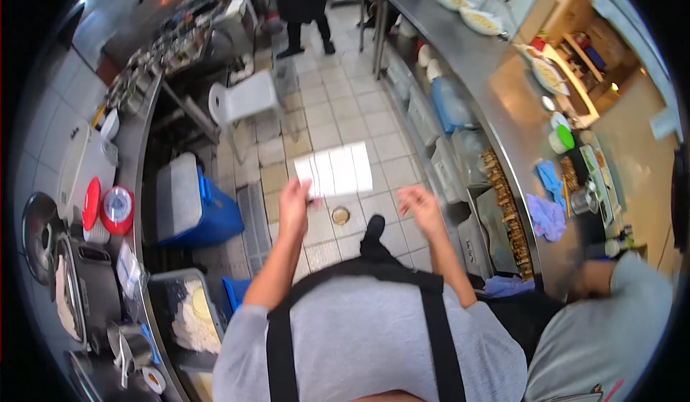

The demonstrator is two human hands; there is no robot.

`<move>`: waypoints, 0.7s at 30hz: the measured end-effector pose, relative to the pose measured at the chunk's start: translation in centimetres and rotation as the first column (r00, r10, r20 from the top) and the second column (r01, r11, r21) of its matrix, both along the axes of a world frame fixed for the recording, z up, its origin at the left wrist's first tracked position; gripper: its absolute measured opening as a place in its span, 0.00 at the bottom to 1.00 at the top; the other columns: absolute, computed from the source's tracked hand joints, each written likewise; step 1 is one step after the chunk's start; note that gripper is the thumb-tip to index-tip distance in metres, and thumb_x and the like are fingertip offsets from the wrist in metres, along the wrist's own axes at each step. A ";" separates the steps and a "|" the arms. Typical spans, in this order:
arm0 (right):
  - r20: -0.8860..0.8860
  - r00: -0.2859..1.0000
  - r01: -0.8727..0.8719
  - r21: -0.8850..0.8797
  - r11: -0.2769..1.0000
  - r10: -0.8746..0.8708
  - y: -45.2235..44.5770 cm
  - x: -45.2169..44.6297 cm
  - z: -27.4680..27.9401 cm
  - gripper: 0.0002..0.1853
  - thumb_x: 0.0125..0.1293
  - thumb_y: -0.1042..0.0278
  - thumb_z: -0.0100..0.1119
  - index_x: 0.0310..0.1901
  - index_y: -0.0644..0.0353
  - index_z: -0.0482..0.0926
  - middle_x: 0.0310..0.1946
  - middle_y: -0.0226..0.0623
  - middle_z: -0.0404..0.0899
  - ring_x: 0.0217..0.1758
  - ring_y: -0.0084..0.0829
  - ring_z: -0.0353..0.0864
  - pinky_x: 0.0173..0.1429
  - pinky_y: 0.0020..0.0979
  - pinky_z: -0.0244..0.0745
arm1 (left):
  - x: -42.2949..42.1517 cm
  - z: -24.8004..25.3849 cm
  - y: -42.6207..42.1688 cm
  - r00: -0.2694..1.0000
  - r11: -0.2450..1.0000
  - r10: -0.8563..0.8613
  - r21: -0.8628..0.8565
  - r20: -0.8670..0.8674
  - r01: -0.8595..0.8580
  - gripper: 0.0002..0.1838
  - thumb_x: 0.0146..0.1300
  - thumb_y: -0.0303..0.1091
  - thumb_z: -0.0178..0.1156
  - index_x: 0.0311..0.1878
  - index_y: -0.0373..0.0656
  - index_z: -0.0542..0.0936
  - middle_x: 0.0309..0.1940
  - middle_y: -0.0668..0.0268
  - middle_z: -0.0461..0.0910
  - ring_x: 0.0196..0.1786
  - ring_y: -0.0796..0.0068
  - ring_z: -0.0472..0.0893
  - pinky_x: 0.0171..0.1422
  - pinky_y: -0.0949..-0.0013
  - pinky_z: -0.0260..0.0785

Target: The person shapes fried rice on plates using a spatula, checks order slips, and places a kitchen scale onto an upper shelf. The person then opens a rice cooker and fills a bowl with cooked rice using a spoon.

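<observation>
A white sheet of paper (335,170) with several thin dark lines across it is held out in front of my body, over the tiled floor. My left hand (295,199) pinches it at its lower left edge. To the right of the sheet and apart from it, my right hand (422,208) is raised with its fingers loosely bent and apart, nothing visible in them.
On my left stand a blue bin (212,204), a white chair (248,101) and a counter with a red kitchen scale (117,210). A steel counter (496,89) with plates runs along the right. One person (604,337) is close at my right; another (302,3) stands far ahead.
</observation>
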State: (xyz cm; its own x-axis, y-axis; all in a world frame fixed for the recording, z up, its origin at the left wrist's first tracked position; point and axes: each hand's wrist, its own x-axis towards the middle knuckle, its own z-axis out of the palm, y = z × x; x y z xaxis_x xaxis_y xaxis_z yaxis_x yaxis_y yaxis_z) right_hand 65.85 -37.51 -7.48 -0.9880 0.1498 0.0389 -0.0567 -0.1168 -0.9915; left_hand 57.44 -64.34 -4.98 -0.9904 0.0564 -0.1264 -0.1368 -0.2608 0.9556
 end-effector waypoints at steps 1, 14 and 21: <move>0.030 0.998 0.060 0.015 0.998 -0.060 1.9 -1.6 -0.1 0.07 0.65 0.72 0.54 0.40 0.65 0.78 0.23 0.31 0.76 0.23 0.20 0.74 0.30 0.22 0.72 | -3.2 0.2 1.0 1.000 0.998 0.011 0.064 -0.006 -0.011 0.11 0.66 0.32 0.52 0.46 0.35 0.75 0.30 0.67 0.77 0.27 0.80 0.75 0.30 0.77 0.68; 0.053 0.948 0.283 0.319 0.905 -0.315 23.8 -25.8 2.4 0.07 0.66 0.71 0.54 0.41 0.65 0.78 0.28 0.32 0.77 0.28 0.20 0.75 0.33 0.22 0.73 | -28.9 4.5 13.4 0.980 0.953 0.185 0.258 -0.076 -0.159 0.09 0.65 0.27 0.49 0.45 0.36 0.76 0.33 0.65 0.78 0.28 0.77 0.76 0.32 0.76 0.68; -0.063 0.877 0.209 0.943 0.261 -0.476 34.1 -38.4 -0.9 0.23 0.62 0.53 0.54 0.56 0.54 0.73 0.61 0.48 0.65 0.64 0.45 0.64 0.63 0.50 0.60 | -43.8 2.3 18.0 0.994 0.957 0.090 0.280 -0.055 -0.071 0.13 0.63 0.25 0.49 0.49 0.38 0.76 0.39 0.64 0.77 0.38 0.76 0.75 0.41 0.73 0.69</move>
